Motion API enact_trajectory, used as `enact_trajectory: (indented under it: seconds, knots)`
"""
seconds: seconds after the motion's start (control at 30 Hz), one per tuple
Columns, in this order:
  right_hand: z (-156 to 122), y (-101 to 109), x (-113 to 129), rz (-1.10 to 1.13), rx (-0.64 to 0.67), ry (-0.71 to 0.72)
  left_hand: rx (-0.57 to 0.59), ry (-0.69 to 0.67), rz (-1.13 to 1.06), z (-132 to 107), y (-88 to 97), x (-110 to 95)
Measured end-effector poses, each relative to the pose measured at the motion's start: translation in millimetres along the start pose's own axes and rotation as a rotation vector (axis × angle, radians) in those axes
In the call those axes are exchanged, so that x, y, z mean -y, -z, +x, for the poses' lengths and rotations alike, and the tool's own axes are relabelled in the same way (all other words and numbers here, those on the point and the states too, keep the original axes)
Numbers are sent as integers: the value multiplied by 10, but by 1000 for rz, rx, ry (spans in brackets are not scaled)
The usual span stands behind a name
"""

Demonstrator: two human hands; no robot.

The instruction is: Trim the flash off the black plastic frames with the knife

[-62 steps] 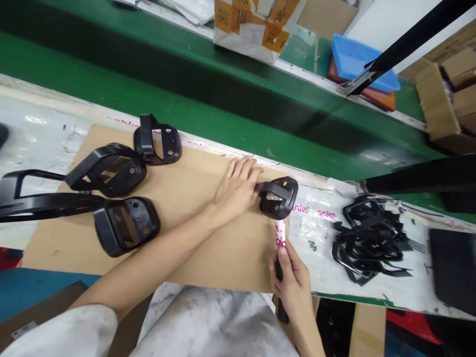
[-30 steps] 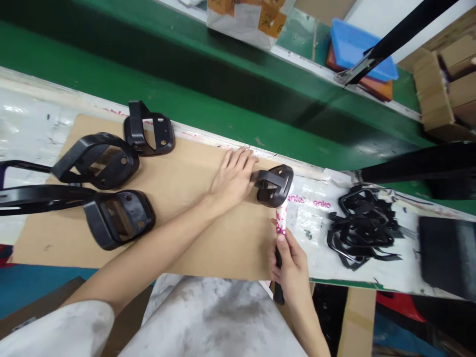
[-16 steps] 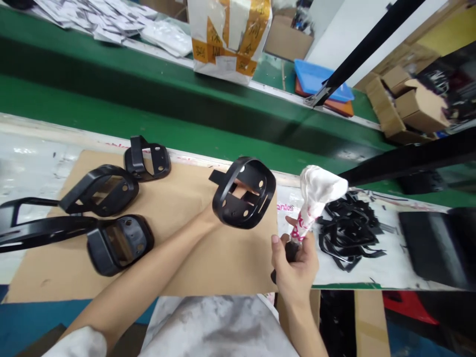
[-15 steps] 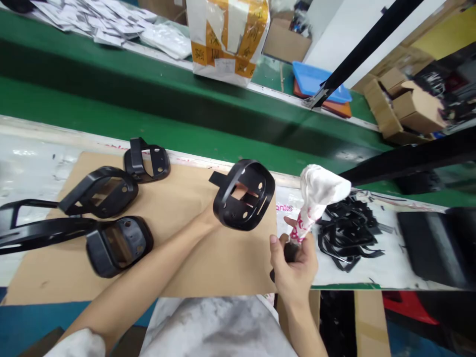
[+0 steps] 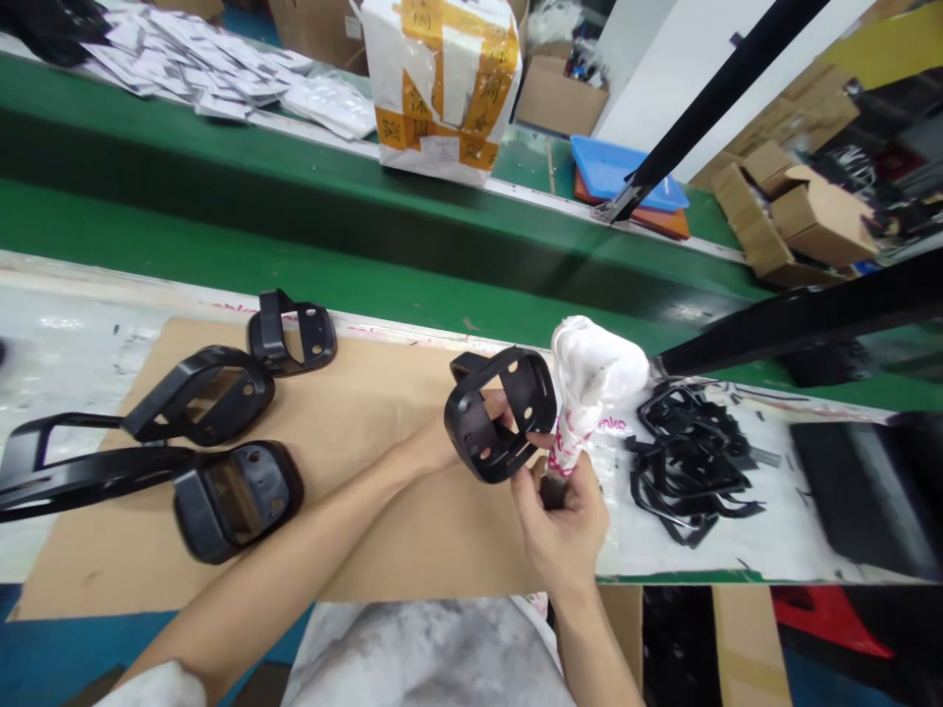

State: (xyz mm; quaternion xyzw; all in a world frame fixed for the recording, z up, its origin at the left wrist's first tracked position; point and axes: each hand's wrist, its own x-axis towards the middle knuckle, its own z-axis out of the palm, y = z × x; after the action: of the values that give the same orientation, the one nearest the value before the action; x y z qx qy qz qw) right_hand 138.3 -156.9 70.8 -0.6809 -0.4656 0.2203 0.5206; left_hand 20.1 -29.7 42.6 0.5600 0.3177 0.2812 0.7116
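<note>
In the head view, my left hand (image 5: 445,437) grips a black plastic housing (image 5: 536,388) from behind, its fingers showing through the opening. The housing is tilted, open side towards me, above the cardboard sheet. My right hand (image 5: 564,530) is closed round the dark handle of a hammer-shaped tool (image 5: 593,358), its head wrapped in white material and its neck in pink-printed wrapping. The tool points up, close beside the housing's right edge. A finger of my right hand appears to touch the housing's rim.
Several similar black housings (image 5: 240,496) lie on the left of the cardboard sheet (image 5: 413,545). A heap of black plastic pieces (image 5: 696,457) is on the right. Behind stand a taped box (image 5: 442,98), a blue tray (image 5: 615,172) and a slanted black post (image 5: 707,128).
The housing has moved right and slightly down, turning as it went. My right hand and the wrapped tool have shifted left, so the two are now close together.
</note>
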Motion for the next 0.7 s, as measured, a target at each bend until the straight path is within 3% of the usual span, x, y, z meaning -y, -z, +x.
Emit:
enact_trajectory:
  seconds: [0.1,0.43,0.57,0.7]
  knots:
    - [32,35,-62,-2,1,-17,81,-13,-113,-23,7,54]
    - [33,-1,-251,56,8,-285,130,-74,-128,-32,91,-51]
    - [49,24,-279,24,4,-235,77,-115,-43,-17,61,19]
    - [68,44,-334,8,16,-205,-37,-182,181,12,86,117]
